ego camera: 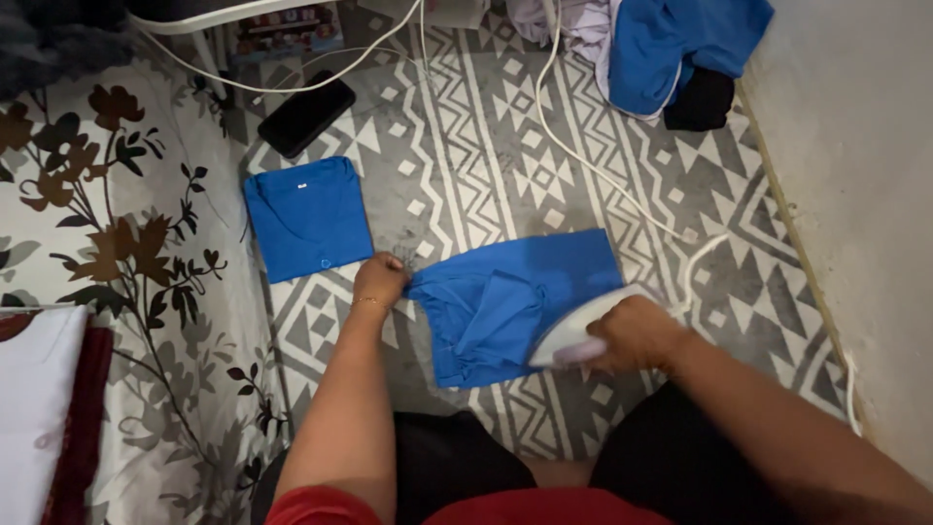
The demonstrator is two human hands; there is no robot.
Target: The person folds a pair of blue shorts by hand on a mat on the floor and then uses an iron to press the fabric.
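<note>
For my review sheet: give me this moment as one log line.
left hand: pins edge of blue garment | right hand: grips white iron on garment | nearby: folded blue shirt, phone, patterned rug

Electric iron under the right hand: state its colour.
White electric iron, seen best in the head view.

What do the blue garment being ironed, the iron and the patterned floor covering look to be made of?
Blue garment: thin woven cloth, matte, with soft folds. Iron under the right hand: probably smooth white plastic, slightly glossy. Floor covering: looks like a flat-woven rug, grey and white, dull; its fibre cannot be told.
</note>
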